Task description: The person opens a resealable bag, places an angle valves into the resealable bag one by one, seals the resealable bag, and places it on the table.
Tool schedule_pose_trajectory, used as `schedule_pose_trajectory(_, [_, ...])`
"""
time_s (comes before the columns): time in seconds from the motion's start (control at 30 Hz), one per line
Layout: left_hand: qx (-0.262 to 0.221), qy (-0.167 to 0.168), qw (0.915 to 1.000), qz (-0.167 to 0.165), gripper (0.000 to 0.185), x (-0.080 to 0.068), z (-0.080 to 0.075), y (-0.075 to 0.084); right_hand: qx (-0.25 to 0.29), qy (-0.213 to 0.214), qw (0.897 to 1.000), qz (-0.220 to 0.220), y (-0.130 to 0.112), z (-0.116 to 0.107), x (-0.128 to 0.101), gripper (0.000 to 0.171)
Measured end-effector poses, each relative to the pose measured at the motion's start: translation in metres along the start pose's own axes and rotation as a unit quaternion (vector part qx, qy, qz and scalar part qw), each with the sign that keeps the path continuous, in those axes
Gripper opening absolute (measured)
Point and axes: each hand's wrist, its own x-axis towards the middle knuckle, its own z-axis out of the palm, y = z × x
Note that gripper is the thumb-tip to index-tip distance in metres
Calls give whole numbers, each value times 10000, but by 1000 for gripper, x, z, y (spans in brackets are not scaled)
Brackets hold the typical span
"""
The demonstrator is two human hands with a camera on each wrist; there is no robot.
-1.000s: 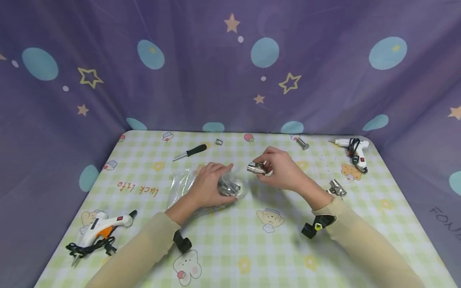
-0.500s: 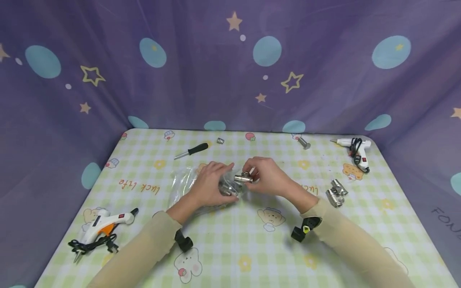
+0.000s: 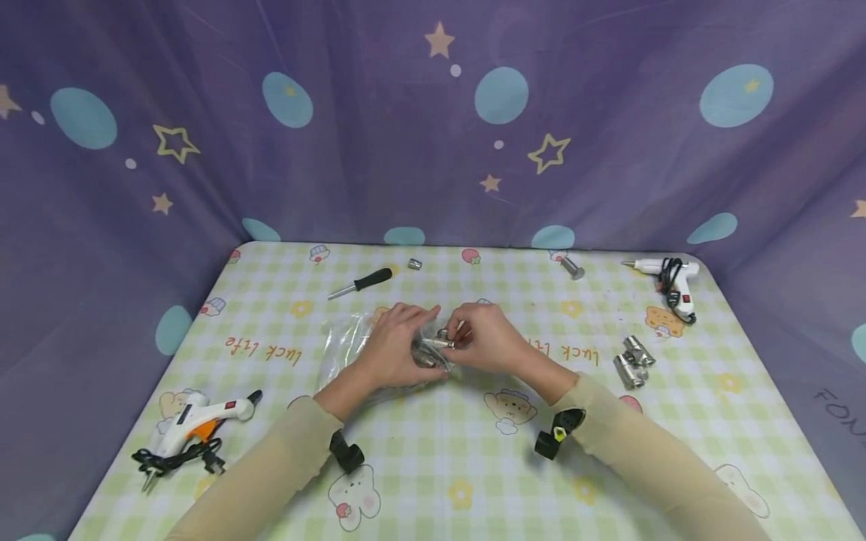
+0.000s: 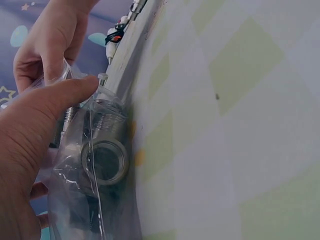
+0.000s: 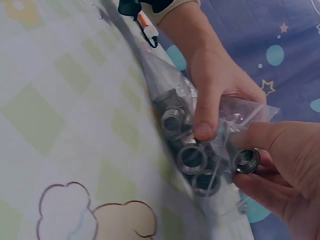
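A clear plastic bag (image 3: 352, 347) (image 4: 95, 165) (image 5: 200, 130) with several threaded metal fittings inside lies at the middle of the table. My left hand (image 3: 395, 352) (image 4: 30, 135) (image 5: 215, 85) grips the bag's open end, thumb on the plastic. My right hand (image 3: 483, 340) (image 5: 280, 160) (image 4: 47, 42) pinches one silver threaded fitting (image 3: 440, 343) (image 5: 247, 161) at the bag's mouth, touching the plastic.
A black-handled screwdriver (image 3: 358, 283) and a small metal nut (image 3: 414, 264) lie at the back. More fittings (image 3: 632, 361) sit right of my hands, another (image 3: 572, 267) farther back. Glue guns rest at back right (image 3: 666, 278) and front left (image 3: 192, 428).
My right hand has carried the silver fitting leftward from mid-table to the bag's mouth. The left hand has stayed holding the bag.
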Motion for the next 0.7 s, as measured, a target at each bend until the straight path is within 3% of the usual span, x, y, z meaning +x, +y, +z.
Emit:
schedule_pose_trajectory(0.23, [30, 27, 10000, -17, 109, 0, 0, 0, 429, -14, 9983, 402, -2, 6, -2, 12])
schedule_pose_trajectory(0.33, [19, 18, 10000, -18, 110, 0, 0, 1, 609, -63, 9974, 382, 0, 6, -4, 10])
schedule_pose_trajectory(0.7, [29, -35, 10000, -88, 110, 1, 0, 3, 590, -80, 9971, 464, 7, -13, -13, 9])
